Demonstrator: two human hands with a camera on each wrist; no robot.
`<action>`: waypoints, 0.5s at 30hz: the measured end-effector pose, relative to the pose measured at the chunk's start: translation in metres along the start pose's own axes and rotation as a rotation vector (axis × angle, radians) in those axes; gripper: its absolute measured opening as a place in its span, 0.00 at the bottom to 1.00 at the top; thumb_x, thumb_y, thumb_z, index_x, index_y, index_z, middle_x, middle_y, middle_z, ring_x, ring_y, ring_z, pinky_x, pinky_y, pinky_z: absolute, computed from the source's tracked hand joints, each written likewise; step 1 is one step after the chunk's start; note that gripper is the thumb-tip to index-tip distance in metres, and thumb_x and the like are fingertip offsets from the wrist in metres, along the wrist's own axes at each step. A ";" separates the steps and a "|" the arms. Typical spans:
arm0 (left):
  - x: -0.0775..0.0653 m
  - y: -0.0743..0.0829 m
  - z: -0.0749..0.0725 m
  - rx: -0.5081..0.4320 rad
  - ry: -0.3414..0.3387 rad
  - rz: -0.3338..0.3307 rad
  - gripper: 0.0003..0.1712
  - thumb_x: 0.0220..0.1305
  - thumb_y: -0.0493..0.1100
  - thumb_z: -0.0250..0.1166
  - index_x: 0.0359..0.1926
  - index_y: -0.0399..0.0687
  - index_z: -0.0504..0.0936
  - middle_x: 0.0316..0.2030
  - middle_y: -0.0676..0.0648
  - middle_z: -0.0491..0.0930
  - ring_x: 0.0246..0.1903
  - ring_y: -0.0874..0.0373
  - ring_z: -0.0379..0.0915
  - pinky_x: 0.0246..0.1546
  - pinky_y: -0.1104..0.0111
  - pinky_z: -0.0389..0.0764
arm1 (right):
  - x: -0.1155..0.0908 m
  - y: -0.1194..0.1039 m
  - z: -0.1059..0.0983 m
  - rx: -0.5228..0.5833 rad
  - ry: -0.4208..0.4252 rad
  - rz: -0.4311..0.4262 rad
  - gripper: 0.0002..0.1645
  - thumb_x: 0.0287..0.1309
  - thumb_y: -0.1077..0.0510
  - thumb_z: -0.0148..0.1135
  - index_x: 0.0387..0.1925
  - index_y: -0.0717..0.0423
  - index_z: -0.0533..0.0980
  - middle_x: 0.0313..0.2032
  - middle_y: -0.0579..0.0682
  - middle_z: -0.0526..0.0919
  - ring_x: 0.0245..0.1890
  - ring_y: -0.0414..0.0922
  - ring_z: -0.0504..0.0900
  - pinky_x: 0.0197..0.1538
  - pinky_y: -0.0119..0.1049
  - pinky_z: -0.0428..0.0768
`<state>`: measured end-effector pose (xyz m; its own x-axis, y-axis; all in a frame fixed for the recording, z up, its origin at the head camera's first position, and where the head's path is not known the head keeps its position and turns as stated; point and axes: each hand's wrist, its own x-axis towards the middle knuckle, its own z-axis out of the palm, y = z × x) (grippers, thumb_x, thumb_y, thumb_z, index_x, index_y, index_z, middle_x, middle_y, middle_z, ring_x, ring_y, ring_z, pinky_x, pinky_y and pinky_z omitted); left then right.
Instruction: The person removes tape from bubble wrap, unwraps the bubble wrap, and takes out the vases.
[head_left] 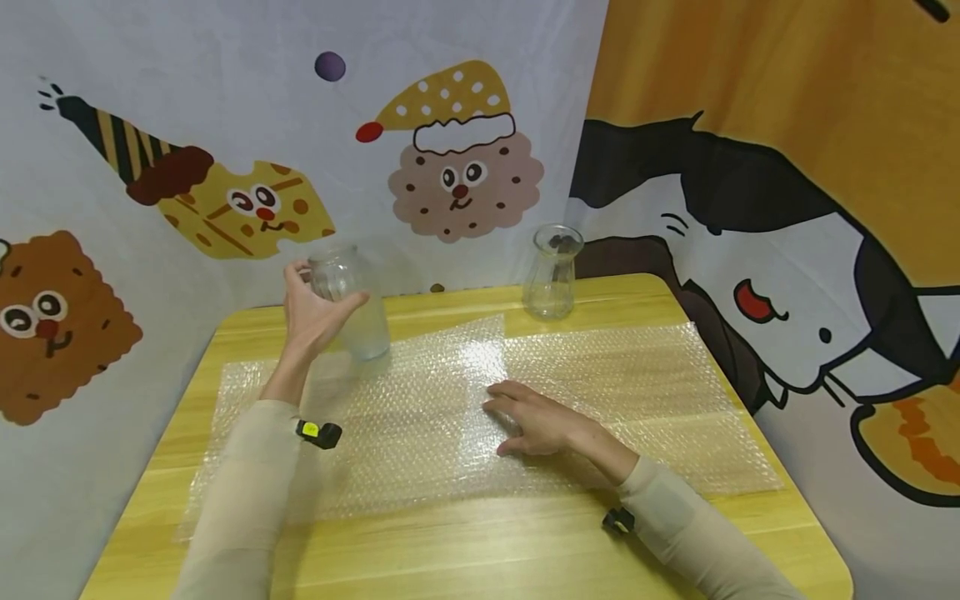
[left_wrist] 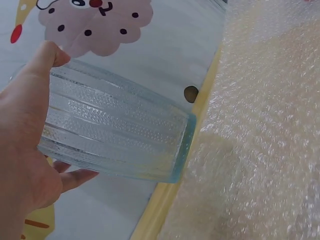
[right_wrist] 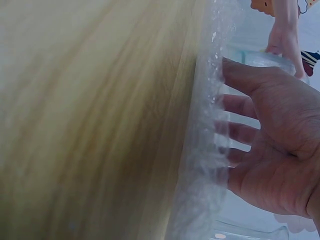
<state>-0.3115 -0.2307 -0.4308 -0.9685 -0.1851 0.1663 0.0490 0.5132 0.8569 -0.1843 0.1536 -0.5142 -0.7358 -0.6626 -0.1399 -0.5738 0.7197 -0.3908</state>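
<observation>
My left hand [head_left: 309,315] grips a clear ribbed glass vase [head_left: 367,331] near its top, thumb on one side and fingers on the other. In the left wrist view the vase [left_wrist: 115,122] shows textured stripes and a thick bluish base, close to the bubble wrap [left_wrist: 255,150]. The bubble wrap [head_left: 405,442] lies flat across the table. Over its middle, my right hand [head_left: 546,421] is palm down with fingers spread and relaxed, fingertips at the sheet. The right wrist view shows that hand [right_wrist: 280,135] with nothing in its grasp.
A second clear glass vase [head_left: 551,287], with a flared rim, stands upright at the back of the wood-grain table [head_left: 450,550]. A cartoon-printed cloth [head_left: 262,83] hangs behind the back edge and along the right side.
</observation>
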 end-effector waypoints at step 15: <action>0.024 -0.007 0.031 -0.008 0.112 0.064 0.61 0.42 0.67 0.82 0.71 0.62 0.56 0.70 0.42 0.64 0.64 0.48 0.66 0.65 0.48 0.76 | -0.001 0.001 -0.001 0.015 0.001 0.003 0.48 0.57 0.38 0.73 0.74 0.49 0.68 0.80 0.54 0.59 0.82 0.55 0.55 0.83 0.55 0.58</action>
<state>-0.3424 -0.2123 -0.4479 -0.9301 -0.2451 0.2735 0.1118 0.5203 0.8466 -0.1842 0.1550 -0.5138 -0.7376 -0.6604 -0.1404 -0.5664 0.7184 -0.4039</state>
